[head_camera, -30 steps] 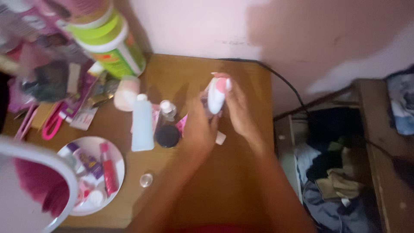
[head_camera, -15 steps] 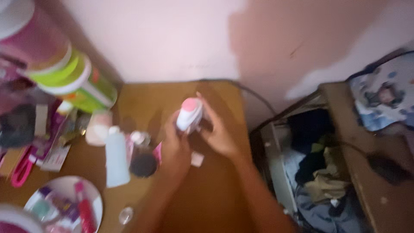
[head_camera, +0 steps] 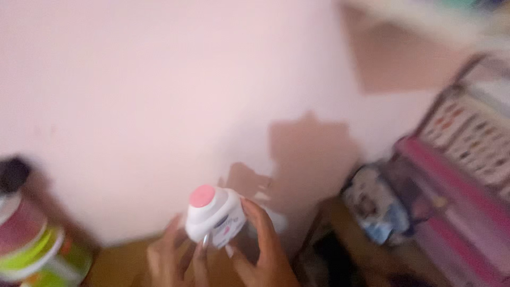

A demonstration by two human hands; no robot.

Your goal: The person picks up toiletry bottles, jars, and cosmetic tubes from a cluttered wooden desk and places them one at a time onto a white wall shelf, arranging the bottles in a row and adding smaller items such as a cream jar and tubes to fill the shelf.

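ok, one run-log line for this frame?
left hand: on bottle | right hand: grips white bottle, pink cap up | stacked jars left

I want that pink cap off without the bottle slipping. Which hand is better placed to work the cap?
Probably the left hand: its fingertips sit just below the pink cap, while the right hand wraps the side of the white bottle, steadying it.

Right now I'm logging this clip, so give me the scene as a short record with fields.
held item: white bottle with pink cap, tilted
left hand: beside the bottle's lower left, fingers touching it
right hand: fingers around the bottle's right side
surface: brown wooden table
far left: stacked jars, green and pink
background: pale pink wall
image quality: blurred
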